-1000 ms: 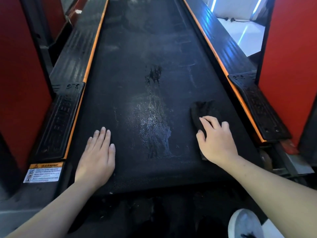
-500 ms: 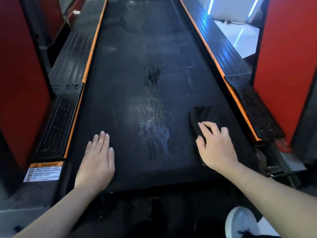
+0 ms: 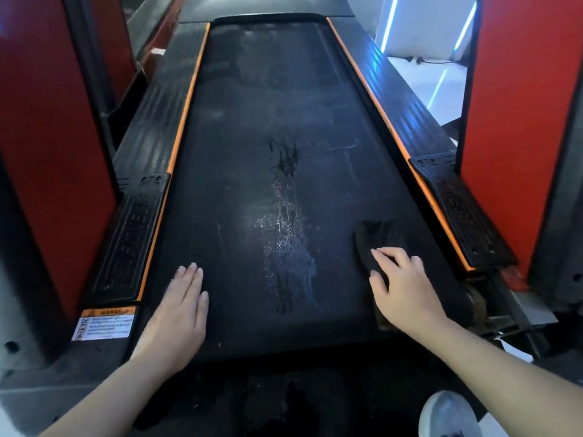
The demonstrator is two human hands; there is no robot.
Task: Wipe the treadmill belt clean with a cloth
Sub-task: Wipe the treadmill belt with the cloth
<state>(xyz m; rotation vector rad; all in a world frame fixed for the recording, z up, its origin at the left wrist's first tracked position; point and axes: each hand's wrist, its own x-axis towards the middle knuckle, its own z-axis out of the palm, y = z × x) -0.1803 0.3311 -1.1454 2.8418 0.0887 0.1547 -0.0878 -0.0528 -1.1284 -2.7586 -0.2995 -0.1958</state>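
Observation:
The black treadmill belt (image 3: 252,146) runs away from me, dusty and smeared, with a wet shiny streak (image 3: 288,247) down its middle. A dark cloth (image 3: 377,236) lies flat on the belt's near right part. My right hand (image 3: 402,283) presses down on the cloth's near half, fingers bent over it. My left hand (image 3: 179,305) rests flat on the near left of the belt, fingers together, holding nothing.
Orange-edged black side rails flank the belt, left (image 3: 151,171) and right (image 3: 441,184). Red panels rise on both sides, left (image 3: 47,137) and right (image 3: 511,121). A warning sticker (image 3: 104,324) sits at the near left. A white shoe (image 3: 448,414) shows at the bottom right.
The view has tilted up, so more of the belt's far end shows. Both hands have stayed in about the same places on the belt, the right one on the cloth.

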